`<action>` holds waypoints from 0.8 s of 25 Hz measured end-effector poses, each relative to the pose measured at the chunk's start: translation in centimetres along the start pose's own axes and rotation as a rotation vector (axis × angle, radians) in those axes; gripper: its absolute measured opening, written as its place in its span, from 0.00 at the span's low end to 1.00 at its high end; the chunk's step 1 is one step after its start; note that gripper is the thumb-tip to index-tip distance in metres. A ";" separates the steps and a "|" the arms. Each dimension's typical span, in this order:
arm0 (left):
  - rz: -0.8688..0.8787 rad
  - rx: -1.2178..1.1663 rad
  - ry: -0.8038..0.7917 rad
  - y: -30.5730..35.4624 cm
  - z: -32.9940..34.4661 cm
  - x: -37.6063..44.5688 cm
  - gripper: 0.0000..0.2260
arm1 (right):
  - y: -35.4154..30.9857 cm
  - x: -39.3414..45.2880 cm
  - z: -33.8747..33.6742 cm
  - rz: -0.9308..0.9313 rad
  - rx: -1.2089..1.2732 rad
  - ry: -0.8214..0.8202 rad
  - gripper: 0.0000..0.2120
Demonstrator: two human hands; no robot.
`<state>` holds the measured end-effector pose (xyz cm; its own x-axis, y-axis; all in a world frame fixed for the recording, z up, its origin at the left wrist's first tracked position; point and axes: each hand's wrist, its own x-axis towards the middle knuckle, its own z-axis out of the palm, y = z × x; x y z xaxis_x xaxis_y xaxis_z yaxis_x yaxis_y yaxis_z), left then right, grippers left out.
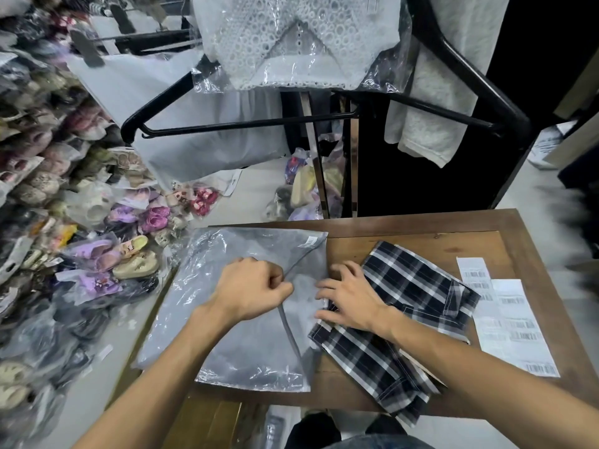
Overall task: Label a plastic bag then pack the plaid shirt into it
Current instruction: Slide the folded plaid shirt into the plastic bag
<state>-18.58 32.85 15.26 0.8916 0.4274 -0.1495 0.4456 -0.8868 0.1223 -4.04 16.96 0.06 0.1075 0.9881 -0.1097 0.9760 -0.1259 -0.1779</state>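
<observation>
A frosted grey plastic bag (227, 319) lies flat on the left half of the wooden table (453, 228). It carries a small white label (308, 242) near its far right corner. My left hand (251, 288) pinches the bag's right edge between closed fingers. To the right lies the folded black-and-white plaid shirt (398, 325). My right hand (351, 298) rests flat on the shirt's left end, with its fingertips at the bag's edge.
Sheets of white barcode labels (512, 325) lie on the table's right side. Black hangers with bagged white garments (291, 43) hang ahead above the table. Piles of bagged shoes (81, 222) cover the floor at left.
</observation>
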 end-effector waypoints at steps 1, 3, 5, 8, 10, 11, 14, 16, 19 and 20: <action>-0.001 -0.001 -0.018 0.2 0.4 0.0 0.15 | 0.1 -0.3 -0.4 -0.047 -0.022 0.052 0.24; -0.006 -0.018 -0.030 0.6 0.9 0.0 0.16 | 0.0 -0.9 -0.7 -0.171 -0.012 0.034 0.25; -0.008 -0.029 -0.037 1.0 1.2 0.1 0.16 | -0.3 -1.3 -0.3 -0.256 0.009 -0.128 0.28; -0.022 -0.028 -0.050 1.5 1.3 0.2 0.14 | -0.2 -0.4 -0.5 -0.197 0.126 -0.272 0.18; -0.035 -0.005 -0.050 1.8 1.4 0.3 0.14 | -0.1 0.6 -1.2 -0.182 0.200 -0.303 0.10; -0.041 0.003 -0.053 1.9 1.6 0.3 0.14 | -0.1 1.2 -1.4 -0.197 0.184 -0.313 0.08; -0.040 -0.007 -0.071 1.9 2.2 0.5 0.15 | 0.5 1.9 -1.8 -0.190 0.256 -0.369 0.04; -0.029 -0.018 -0.087 1.8 2.8 0.4 0.16 | 1.8 2.0 -2.9 -0.087 0.543 -0.422 0.06; -0.012 -0.050 -0.121 1.8 3.6 0.3 0.18 | 3.4 2.3 -4.3 0.031 0.847 -0.361 0.04; -0.005 -0.058 -0.126 1.9 3.8 0.2 0.19 | 3.8 2.6 -4.2 0.073 0.865 -0.295 0.03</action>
<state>-17.87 30.61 11.75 0.8738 0.4033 -0.2716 0.4573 -0.8715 0.1772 0.70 19.46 3.16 -0.0052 0.9276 -0.3736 0.4740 -0.3267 -0.8177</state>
